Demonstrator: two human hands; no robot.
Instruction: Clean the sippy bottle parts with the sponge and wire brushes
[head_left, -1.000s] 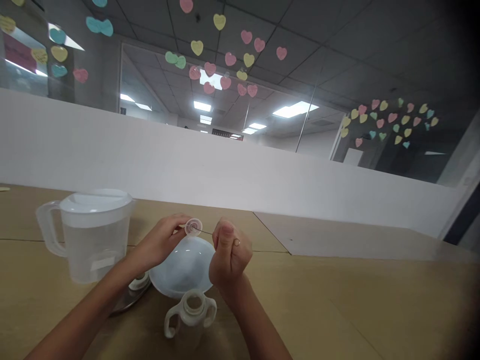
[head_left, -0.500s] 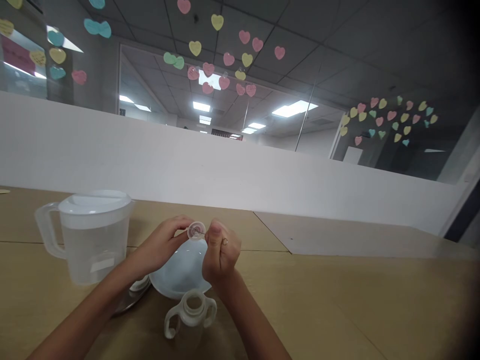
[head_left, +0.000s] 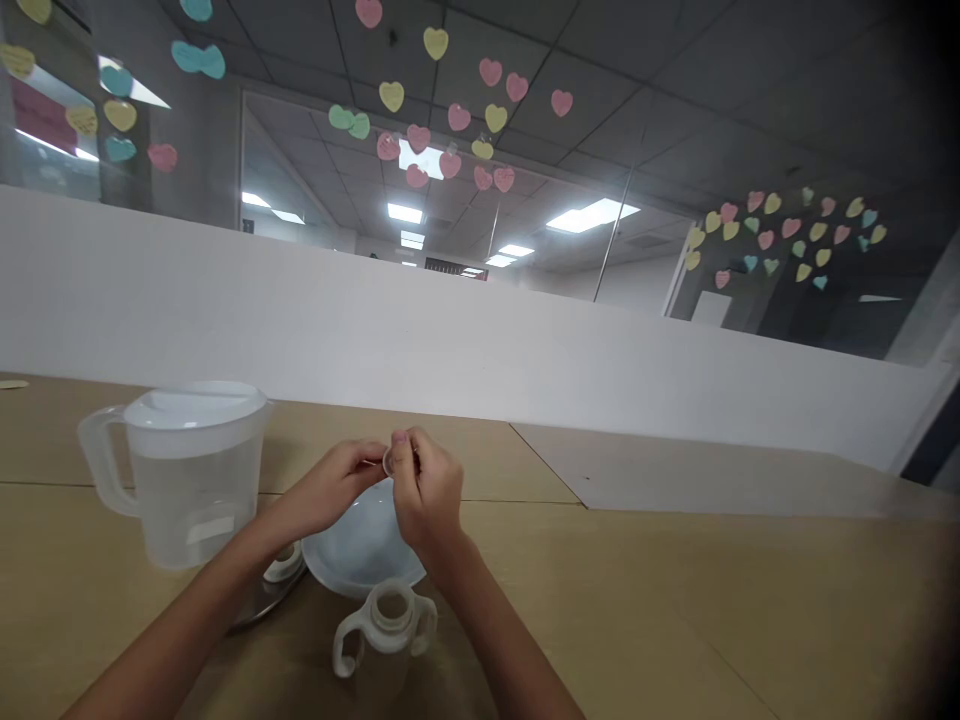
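My left hand (head_left: 330, 492) and my right hand (head_left: 424, 495) meet above a white bowl (head_left: 360, 550), both pinching a small clear round disc-shaped part (head_left: 389, 461) between their fingertips. The disc is mostly hidden by my right thumb and fingers. Just in front of the bowl, near me, stands a small white two-handled cup (head_left: 386, 628) with its mouth uncovered. Under my left wrist a small white cap-like piece (head_left: 283, 564) lies on a shiny metal tray (head_left: 259, 604).
A translucent lidded plastic pitcher (head_left: 187, 470) holding water stands at the left on the wooden table (head_left: 675, 600). A white partition wall (head_left: 525, 350) runs along the table's far edge. Paper hearts hang on the glass behind.
My right hand has moved left and up to the disc held by my left hand, and now its fingers close on it, covering most of it.
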